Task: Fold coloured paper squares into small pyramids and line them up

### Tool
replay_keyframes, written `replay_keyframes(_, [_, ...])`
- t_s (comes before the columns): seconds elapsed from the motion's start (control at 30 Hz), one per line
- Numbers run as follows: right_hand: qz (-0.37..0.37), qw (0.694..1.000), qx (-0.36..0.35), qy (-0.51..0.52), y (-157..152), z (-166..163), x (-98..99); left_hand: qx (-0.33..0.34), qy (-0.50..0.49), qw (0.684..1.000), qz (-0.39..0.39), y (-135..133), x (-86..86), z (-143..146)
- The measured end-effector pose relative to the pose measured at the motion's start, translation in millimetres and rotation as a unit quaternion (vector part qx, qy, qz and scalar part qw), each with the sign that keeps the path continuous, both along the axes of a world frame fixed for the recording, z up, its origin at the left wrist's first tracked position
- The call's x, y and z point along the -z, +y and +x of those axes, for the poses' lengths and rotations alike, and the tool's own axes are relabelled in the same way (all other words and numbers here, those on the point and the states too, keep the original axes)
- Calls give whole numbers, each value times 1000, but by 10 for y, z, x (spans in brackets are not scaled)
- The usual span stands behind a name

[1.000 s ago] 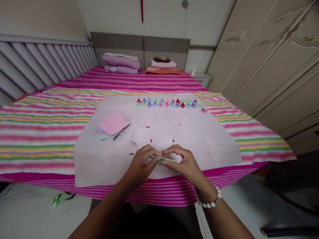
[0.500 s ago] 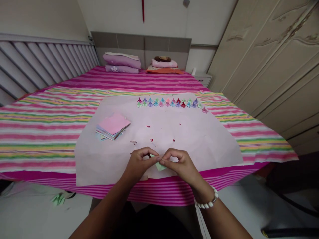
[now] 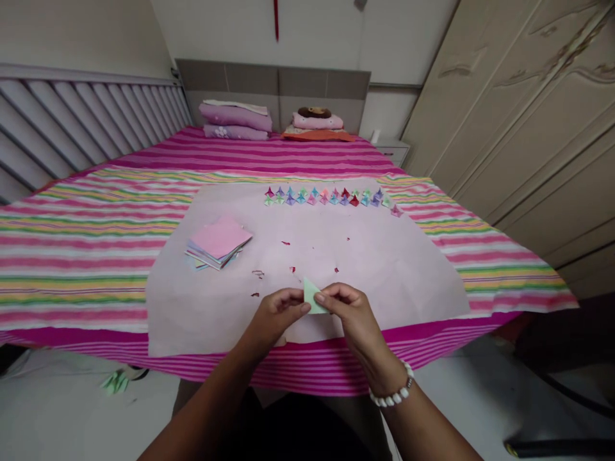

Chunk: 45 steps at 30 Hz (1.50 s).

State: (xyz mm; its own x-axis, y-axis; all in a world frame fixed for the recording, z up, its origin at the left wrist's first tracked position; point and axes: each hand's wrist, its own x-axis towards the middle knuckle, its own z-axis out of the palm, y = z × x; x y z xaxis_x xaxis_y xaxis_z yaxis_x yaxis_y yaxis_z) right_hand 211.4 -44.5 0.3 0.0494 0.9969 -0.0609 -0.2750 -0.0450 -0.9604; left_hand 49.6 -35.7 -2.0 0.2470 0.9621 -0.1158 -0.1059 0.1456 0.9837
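Observation:
A small pale green folded paper (image 3: 312,296) stands up as a triangle between my two hands, just above the near edge of a large pale pink sheet (image 3: 394,262) spread on the bed. My left hand (image 3: 276,317) pinches its left side with thumb and fingers closed. My right hand (image 3: 350,310), with a white bead bracelet on the wrist, pinches its right side. A stack of pastel square papers (image 3: 218,242) lies to the left. A row of several small coloured folded pieces (image 3: 329,197) lines the far side of the sheet.
The sheet lies on a pink striped bedspread (image 3: 81,243). Tiny red paper scraps (image 3: 291,269) dot the sheet ahead of my hands. Folded pillows (image 3: 235,120) sit by the headboard. A cream wardrobe (image 3: 528,115) stands on the right. A green paper bit (image 3: 114,382) lies on the floor.
The green paper went from lying flat under my fingertips to being lifted and turned, so that it now points upward between both pinching hands. My hands drew closer together.

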Motion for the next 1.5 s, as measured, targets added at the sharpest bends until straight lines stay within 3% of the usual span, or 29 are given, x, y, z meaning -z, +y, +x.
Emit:
replay_keyframes(0.2, [-3,998,-54,26,-29,22,-55,-21,-25,999,-43,3,106,14])
replay_keyframes(0.47, [-2,994,-97,52,-47,29,-92,-19,-107,989,-95,6,55,35])
replay_keyframes(0.87, [-11,996,-86,37,-11,72,-51,-16,-143,983,-113,13,38,59])
replay_keyframes(1.07, [29,996,-77,-30,23,75,-17,-27,-47,998,-31,37,39,80])
replay_keyframes(1.17, [73,992,-34,-102,28,58,10,-50,11,998,24,9,36,118])
replay_keyframes(1.3, [175,953,36,-243,-3,20,-4,-60,75,991,94,-72,-29,202])
replay_keyframes(1.5, [260,905,35,-336,-61,-21,-87,-76,155,973,150,-123,-81,285])
